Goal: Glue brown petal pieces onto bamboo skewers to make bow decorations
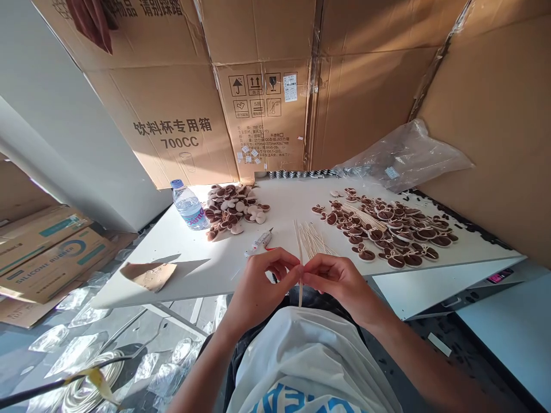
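Both hands, left hand (262, 281) and right hand (333, 278), pinched one thin wooden stick (300, 269) upright at the white table (206, 258) edge, fingertips closed, beside loose sticks (313, 240), glue gun (259, 242) within reach.

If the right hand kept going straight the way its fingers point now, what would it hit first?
The right hand points leftward at the left hand; both pinch the same thin stick, so it would likely meet the left hand's fingertips first.
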The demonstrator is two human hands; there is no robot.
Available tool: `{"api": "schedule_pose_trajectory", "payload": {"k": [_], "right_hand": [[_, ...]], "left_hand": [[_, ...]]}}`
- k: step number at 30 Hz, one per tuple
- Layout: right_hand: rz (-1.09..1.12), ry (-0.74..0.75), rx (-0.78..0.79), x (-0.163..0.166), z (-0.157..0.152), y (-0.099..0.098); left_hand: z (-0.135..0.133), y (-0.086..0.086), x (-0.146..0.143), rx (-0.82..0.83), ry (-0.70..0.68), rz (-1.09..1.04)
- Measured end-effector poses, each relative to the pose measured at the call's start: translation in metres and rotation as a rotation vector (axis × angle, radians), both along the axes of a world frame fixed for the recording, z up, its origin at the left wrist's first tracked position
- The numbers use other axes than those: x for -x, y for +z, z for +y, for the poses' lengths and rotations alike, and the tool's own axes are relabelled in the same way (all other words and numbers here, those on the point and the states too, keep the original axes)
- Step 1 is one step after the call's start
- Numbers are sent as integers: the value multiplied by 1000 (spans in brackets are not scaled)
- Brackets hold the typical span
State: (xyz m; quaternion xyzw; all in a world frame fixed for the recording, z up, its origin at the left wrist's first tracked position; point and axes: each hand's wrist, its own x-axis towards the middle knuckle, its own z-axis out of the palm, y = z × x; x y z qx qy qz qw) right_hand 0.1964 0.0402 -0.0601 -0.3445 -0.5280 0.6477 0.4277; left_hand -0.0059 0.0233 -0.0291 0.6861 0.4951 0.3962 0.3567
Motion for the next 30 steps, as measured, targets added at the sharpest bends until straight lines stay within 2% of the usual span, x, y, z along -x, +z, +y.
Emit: {"api": "schedule_pose_trajectory", "payload": {"k": [6,10,19,22,24,28,30], "right_hand": [[-8,-21,-13,-3,1,-5],[-14,-77,-12,-4,3,-5],[222,-445,79,-15,29,-16],[238,-506,72,-19,34,-18],[203,-414,57,-20,30,-15],[85,-2,-16,-14,6,-5],[68,152,-42,-8,-6,-1]], "left_hand": [[0,3,0,15,-25,-7],[1,6,5,18,29,-19],[6,11,19,-19,155,-107],[6,12,23,-33,191,-132],[6,12,23,-31,191,-142],[7,7,16,-21,148,-142],[7,5,11,-11,116,-144]]}}
